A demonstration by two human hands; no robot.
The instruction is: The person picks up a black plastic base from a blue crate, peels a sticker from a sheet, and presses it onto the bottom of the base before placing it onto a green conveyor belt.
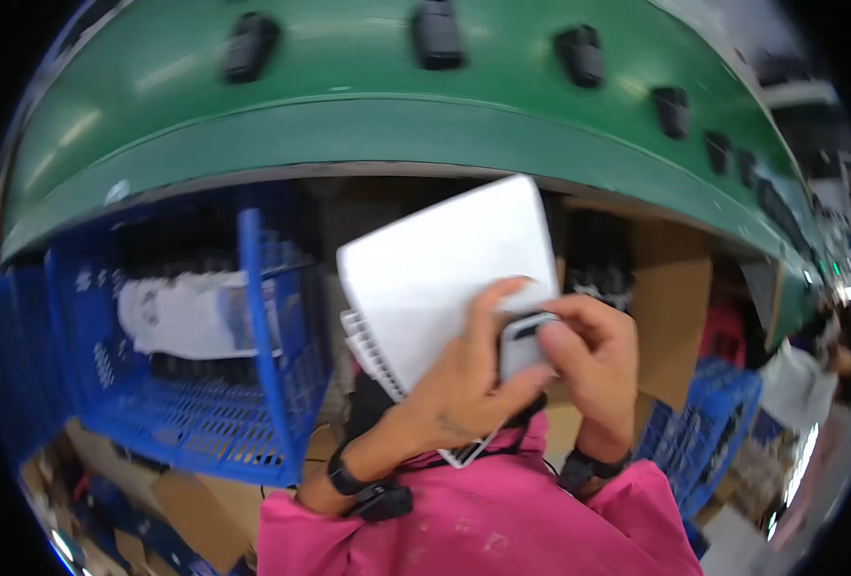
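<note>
Both hands meet over my lap on a small grey, rounded rectangular piece (523, 350) with a dark slot near its top. My left hand (473, 374) grips it from the left with the thumb along its lower edge. My right hand (593, 360) presses fingers and thumb against its right side and face; motion blurs the fingertips. Under the hands lies a white sheet (435, 259), tilted, over a white slatted edge (375, 350). Something small and whitish (528, 300) shows between the fingers, too blurred to name.
Ahead runs a green conveyor-like surface (348, 125) carrying several black devices (437, 36) in a row. A blue plastic crate (195, 418) holds a white bag (195, 312) at left. At right stand an opened cardboard box (673, 298) and another blue crate (699, 422).
</note>
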